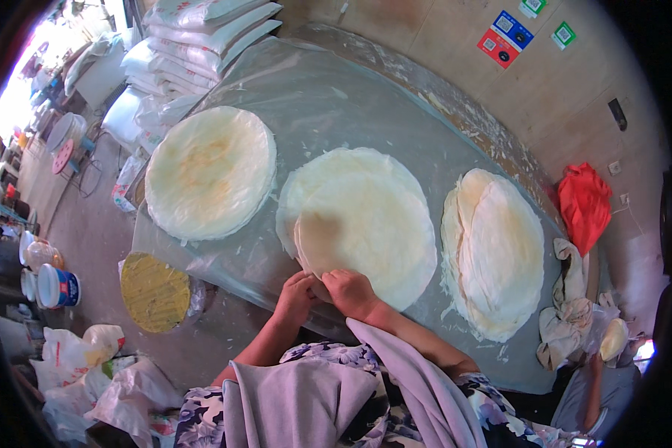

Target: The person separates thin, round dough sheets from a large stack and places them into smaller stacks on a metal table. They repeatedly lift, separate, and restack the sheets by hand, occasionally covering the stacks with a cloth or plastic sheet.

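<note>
A stack of thin round flatbread sheets (381, 218) lies before me at the middle of the table. Both hands meet at its near left edge. My left hand (295, 297) pinches the lifted edge of the top sheet, its fingertips partly hidden. Close beside it, my right hand (350, 292) grips the same edge with curled fingers. To the left sits another round stack of flatbreads (210, 173), browned near its centre. On the right lies a pile of folded flatbreads (498, 252) with ragged layered edges. A brownish blur covers part of the middle stack.
Plastic sheeting (336, 101) covers the table, with scraps scattered on it. White sacks (201, 45) are piled at the back left. A yellow-topped round stool (155, 292) stands left of the table. Cloths (565, 325) and a red bag (584, 204) are at the right; another person's arm (593, 392) shows lower right.
</note>
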{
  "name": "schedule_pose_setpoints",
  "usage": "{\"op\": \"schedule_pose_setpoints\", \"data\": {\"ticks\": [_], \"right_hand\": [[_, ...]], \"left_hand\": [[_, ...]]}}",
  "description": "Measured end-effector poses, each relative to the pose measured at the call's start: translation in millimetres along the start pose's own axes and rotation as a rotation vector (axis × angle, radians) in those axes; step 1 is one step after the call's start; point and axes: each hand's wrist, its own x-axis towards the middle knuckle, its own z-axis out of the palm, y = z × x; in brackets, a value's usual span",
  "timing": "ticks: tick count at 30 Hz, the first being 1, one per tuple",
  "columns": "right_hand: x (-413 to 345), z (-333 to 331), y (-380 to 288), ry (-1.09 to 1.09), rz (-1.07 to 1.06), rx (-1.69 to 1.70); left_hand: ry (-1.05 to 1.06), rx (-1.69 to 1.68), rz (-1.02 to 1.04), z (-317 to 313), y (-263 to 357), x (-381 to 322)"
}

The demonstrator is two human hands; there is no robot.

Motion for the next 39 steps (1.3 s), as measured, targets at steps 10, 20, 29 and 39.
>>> {"op": "schedule_pose_setpoints", "data": {"ticks": [10,20,29,39], "right_hand": [[6,-36,3,0.042,0.281,0.122],[62,-256,20,0.314,0.171,-0.191],[96,-8,47,0.025,0.291,0.037],[91,21,61,0.045,0.297,0.343]], "left_hand": [[-0.208,-0.025,-0.036,13,26,5],[0.352,0.317,0.284,-10,81,73],[0.247,0.320,0.135,-23,103,95],[-0.032,0.910,0.242,-26,91,106]]}}
